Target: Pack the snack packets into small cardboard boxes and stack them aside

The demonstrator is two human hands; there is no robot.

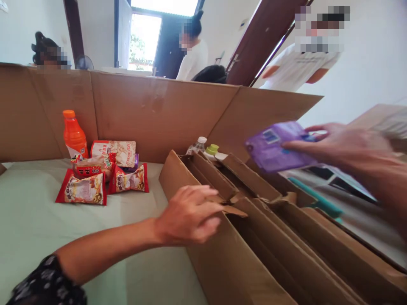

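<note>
My right hand (pixel 337 144) grips a purple plastic package (pixel 276 144), thumb on the near side, in the air above the far right part of a cardboard box with dividers (pixel 235 254). It is slightly blurred. My left hand (pixel 190 216) hovers at the box's left edge, holding nothing, its fingers loosely bent and apart. Left of the box lie two red-edged snack bags (pixel 84 187) on the pale green cloth. Behind them are another red snack pack (pixel 92 166), a SQUIRRELS pouch (pixel 117 152) and an orange drink bottle (pixel 74 133), which stands upright.
A tall cardboard wall (pixel 159 110) runs along the back. A clear bottle with a white cap (pixel 201 142) and a yellow-green cap (pixel 212 149) show at the box's far end. A teal strip (pixel 314 197) lies to the right. Several people are beyond the wall.
</note>
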